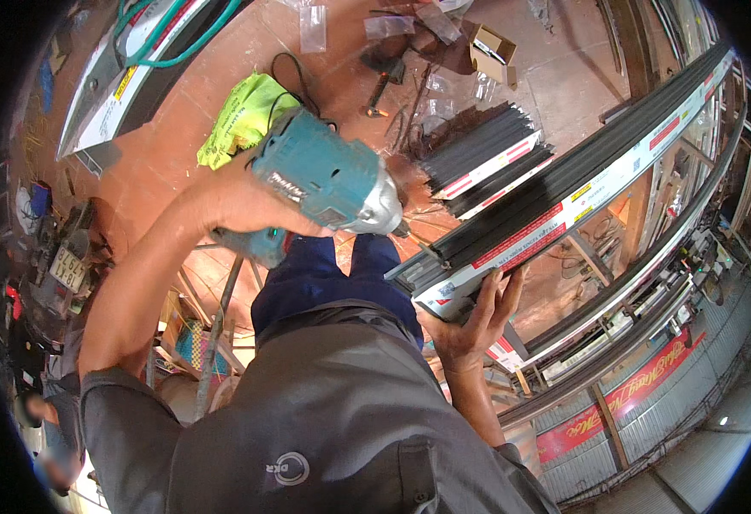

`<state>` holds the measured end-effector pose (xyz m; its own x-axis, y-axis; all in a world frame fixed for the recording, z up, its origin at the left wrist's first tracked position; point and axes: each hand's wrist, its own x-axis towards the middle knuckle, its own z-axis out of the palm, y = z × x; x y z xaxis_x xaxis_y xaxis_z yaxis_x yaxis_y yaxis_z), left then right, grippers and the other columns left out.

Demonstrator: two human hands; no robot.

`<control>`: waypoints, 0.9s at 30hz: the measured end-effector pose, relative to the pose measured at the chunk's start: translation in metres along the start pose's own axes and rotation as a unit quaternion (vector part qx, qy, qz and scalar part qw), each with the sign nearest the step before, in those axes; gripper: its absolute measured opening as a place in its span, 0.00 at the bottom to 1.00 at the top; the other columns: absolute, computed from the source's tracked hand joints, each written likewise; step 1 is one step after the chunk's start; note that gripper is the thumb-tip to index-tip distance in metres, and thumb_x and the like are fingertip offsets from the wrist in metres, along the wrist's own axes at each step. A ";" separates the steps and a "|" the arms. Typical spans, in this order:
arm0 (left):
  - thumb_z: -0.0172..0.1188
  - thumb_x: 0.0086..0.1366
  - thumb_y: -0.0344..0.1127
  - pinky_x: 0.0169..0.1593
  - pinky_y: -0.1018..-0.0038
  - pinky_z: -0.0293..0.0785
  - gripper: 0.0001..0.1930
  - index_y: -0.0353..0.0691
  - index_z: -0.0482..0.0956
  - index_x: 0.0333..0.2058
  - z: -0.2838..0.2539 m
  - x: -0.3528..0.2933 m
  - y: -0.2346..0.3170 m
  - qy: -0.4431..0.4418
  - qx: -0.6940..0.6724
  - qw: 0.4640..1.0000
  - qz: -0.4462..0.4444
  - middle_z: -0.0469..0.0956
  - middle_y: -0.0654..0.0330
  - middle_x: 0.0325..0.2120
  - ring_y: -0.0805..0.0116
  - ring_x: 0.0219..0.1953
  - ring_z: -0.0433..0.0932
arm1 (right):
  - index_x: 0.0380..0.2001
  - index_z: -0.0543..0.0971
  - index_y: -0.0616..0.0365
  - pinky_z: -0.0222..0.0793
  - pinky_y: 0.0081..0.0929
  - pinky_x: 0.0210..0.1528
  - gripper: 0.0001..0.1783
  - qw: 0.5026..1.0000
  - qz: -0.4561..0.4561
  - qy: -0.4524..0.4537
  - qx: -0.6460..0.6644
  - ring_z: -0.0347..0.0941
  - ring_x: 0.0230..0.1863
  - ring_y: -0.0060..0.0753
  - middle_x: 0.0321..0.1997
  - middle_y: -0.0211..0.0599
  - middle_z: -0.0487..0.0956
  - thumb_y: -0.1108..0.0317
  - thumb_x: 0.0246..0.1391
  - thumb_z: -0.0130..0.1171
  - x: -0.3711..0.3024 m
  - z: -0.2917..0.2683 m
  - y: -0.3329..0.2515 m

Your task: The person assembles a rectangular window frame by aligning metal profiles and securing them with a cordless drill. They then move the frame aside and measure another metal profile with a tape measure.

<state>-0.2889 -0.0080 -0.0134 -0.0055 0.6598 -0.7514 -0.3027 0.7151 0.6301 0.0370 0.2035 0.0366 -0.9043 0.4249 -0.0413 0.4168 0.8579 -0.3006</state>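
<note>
Two hands to coordinate: left hand wrapped round the grip of a teal power drill with a silver gear housing, right hand holding a long, straight, black ribbed profile with a white-and-red labelled side, fingers laid up that side. Judging by the aim, probably drilling or driving into the profile's near end, just in front of the navy trousers. Line up wrist and dark chuck before adding pressure; start skewed and risk a wandering tip. Impossible to tell from this angle: bit touching the black surface or just short of it. Begin slowly, push straight along the tool's axis, ease off near breakthrough. Shift the right-hand fingers away from the apparent line of the bit, pressing enough to resist twisting. Farther along the profile, toward the upper right, check for steady support. Beyond, on the reddish tiled floor, leave the shorter black strips with white-and-red edges and the crumpled yellow-green bundle undisturbed.
</note>
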 end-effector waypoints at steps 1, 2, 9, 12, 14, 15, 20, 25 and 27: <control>0.83 0.48 0.49 0.57 0.66 0.77 0.37 0.42 0.83 0.56 -0.005 0.005 0.001 -0.007 0.018 1.000 0.000 0.87 0.56 0.49 0.62 0.50 0.83 | 0.74 0.62 0.67 0.69 0.56 0.69 0.67 1.000 -0.006 0.002 0.002 0.55 0.78 0.69 0.80 0.67 0.50 0.21 0.48 0.67 0.001 0.001 0.001; 0.84 0.47 0.50 0.57 0.65 0.77 0.37 0.42 0.84 0.55 -0.008 0.006 0.004 -0.015 0.036 0.999 0.000 0.87 0.56 0.50 0.62 0.50 0.83 | 0.74 0.63 0.67 0.68 0.57 0.70 0.67 1.000 -0.011 0.004 0.003 0.55 0.79 0.69 0.80 0.67 0.50 0.21 0.48 0.66 0.001 0.000 0.002; 0.83 0.47 0.47 0.55 0.66 0.78 0.33 0.45 0.85 0.53 -0.009 0.010 0.008 0.032 0.051 0.995 0.076 0.88 0.59 0.45 0.61 0.46 0.84 | 0.71 0.65 0.72 0.75 0.51 0.61 0.67 0.999 -0.028 0.007 -0.023 0.64 0.72 0.69 0.78 0.74 0.52 0.21 0.47 0.66 0.000 -0.003 0.003; 0.82 0.47 0.47 0.54 0.65 0.78 0.32 0.44 0.86 0.51 -0.013 0.016 0.012 0.015 0.082 0.992 0.098 0.89 0.59 0.43 0.61 0.43 0.84 | 0.72 0.64 0.70 0.75 0.52 0.62 0.67 0.999 -0.024 0.007 -0.020 0.63 0.74 0.69 0.79 0.73 0.51 0.20 0.48 0.65 0.002 -0.001 0.000; 0.82 0.47 0.49 0.49 0.67 0.79 0.31 0.43 0.86 0.50 -0.008 0.013 0.009 0.031 0.051 0.995 0.084 0.89 0.59 0.40 0.63 0.39 0.83 | 0.73 0.63 0.68 0.74 0.53 0.62 0.68 0.999 -0.019 0.010 -0.026 0.62 0.74 0.69 0.79 0.72 0.51 0.20 0.47 0.64 0.001 -0.001 0.000; 0.82 0.48 0.50 0.46 0.68 0.80 0.32 0.42 0.86 0.50 -0.006 0.012 0.008 0.038 0.035 0.996 0.076 0.89 0.58 0.38 0.64 0.37 0.83 | 0.73 0.63 0.67 0.74 0.53 0.62 0.68 0.999 -0.018 0.007 -0.026 0.62 0.74 0.69 0.79 0.72 0.50 0.20 0.47 0.64 0.001 -0.001 0.000; 0.82 0.46 0.57 0.46 0.69 0.79 0.33 0.42 0.88 0.46 -0.017 0.009 0.037 -0.048 0.045 0.995 -0.078 0.88 0.59 0.39 0.66 0.39 0.83 | 0.74 0.62 0.64 0.75 0.53 0.62 0.68 0.999 -0.024 -0.001 -0.024 0.61 0.74 0.68 0.80 0.70 0.48 0.20 0.45 0.66 -0.001 -0.002 0.005; 0.83 0.46 0.56 0.51 0.69 0.78 0.33 0.42 0.88 0.47 -0.017 0.014 0.033 -0.057 0.032 0.994 -0.088 0.88 0.59 0.42 0.64 0.43 0.83 | 0.75 0.61 0.61 0.60 0.58 0.72 0.66 1.000 -0.002 0.006 0.000 0.53 0.79 0.66 0.80 0.67 0.50 0.21 0.48 0.64 0.002 0.000 -0.002; 0.83 0.46 0.52 0.51 0.69 0.78 0.31 0.42 0.88 0.48 -0.008 0.023 0.010 -0.019 -0.003 1.000 0.011 0.88 0.59 0.42 0.64 0.43 0.83 | 0.76 0.61 0.60 0.53 0.60 0.78 0.65 1.000 0.010 0.014 0.017 0.48 0.82 0.65 0.80 0.66 0.52 0.22 0.50 0.64 0.003 0.000 -0.004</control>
<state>-0.2999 0.0126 -0.0260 0.0237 0.6832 -0.7298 -0.3094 0.6992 0.6445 0.0331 0.2011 0.0376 -0.8931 0.4494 -0.0208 0.4300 0.8392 -0.3329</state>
